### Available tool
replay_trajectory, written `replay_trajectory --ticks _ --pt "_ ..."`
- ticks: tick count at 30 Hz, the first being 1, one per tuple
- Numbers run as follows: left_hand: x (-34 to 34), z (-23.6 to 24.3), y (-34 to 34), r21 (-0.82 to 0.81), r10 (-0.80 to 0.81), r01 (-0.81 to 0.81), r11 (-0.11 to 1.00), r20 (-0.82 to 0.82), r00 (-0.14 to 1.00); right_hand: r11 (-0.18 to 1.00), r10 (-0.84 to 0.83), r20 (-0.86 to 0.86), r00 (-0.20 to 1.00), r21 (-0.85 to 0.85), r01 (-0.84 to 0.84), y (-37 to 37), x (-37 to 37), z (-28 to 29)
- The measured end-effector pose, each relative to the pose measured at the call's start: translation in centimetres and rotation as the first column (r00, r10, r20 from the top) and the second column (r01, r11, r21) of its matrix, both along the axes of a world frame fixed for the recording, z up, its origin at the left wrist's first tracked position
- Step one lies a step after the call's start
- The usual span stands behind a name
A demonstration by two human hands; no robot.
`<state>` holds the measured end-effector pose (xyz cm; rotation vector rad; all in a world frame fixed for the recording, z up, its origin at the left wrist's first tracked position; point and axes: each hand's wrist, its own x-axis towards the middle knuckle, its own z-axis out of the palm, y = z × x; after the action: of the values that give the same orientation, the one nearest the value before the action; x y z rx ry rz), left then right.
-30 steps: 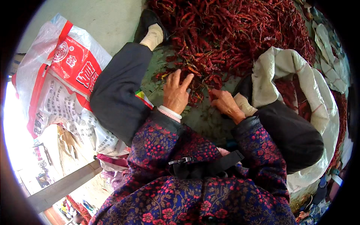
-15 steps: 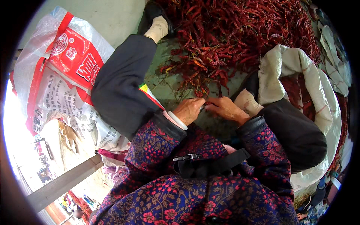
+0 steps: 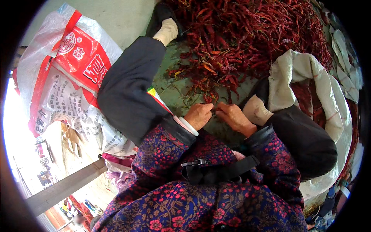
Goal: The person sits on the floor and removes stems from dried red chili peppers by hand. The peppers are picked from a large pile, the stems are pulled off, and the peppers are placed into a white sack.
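the red peppers lie in a wide pile on the floor beyond the hands, their long axes turned in many directions, and its far side is cut off by the upper edge. what may be between the fingertips is too small to make out. the left hand and the right hand are both half curled, fingertips near each other, and i cannot tell if either grasps a pepper.

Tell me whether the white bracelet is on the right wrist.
No, the white bracelet sits at the wrist of the left hand, beside the flowered sleeve.
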<state>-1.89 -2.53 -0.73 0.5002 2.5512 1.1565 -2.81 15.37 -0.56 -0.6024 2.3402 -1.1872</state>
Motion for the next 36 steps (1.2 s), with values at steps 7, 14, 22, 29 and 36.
replay_trajectory --ticks 7,14,22,29,36 --pt "0.4 -1.1 0.7 0.088 0.142 -0.155 0.984 0.136 0.980 0.989 -0.147 -0.002 0.989 -0.025 0.147 -0.5 0.5 0.9" --pt "-0.2 1.8 0.4 0.190 0.001 -0.078 0.979 0.375 0.927 0.966 0.014 -0.095 0.995 -0.256 -0.038 0.9 -0.2 -0.1" --pt "0.0 0.9 -0.1 0.258 -0.016 -0.099 0.961 0.411 0.912 0.957 0.121 -0.144 0.982 -0.245 -0.154 1.0 -0.6 -0.5" --pt "0.8 -1.5 1.3 0.027 0.157 -0.159 0.987 0.069 0.985 0.994 -0.101 -0.145 0.984 0.022 0.106 -0.3 1.1 -0.9" --pt "-0.8 -5.2 0.7 -0.260 0.310 -0.248 0.933 0.232 0.922 0.992 -0.118 -0.196 0.973 -0.074 0.105 -3.0 2.9 2.4"
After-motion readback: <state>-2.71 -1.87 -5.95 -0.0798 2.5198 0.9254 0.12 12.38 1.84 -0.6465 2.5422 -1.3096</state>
